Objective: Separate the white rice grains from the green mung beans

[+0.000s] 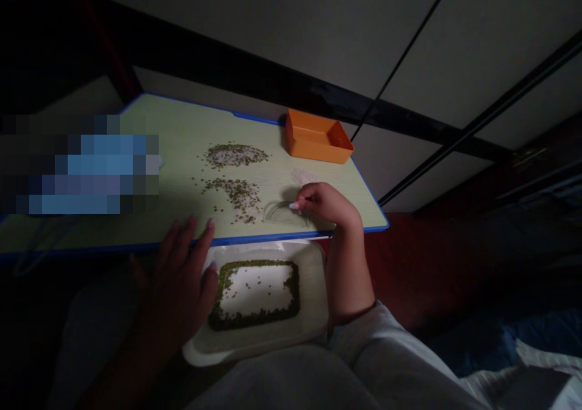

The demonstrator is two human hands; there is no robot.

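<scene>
Two green-flecked piles (236,155) lie at nine and ten o'clock from the right hand (324,204), pinched, its hold unclear. The left hand (184,270) splays.

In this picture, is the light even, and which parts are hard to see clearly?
Head view: the light is uneven, with the table and white container lit but the left hand in shadow; head view: a pixelated block hides part of the left side; head view: the clear object by the right hand shows only faintly.
</scene>
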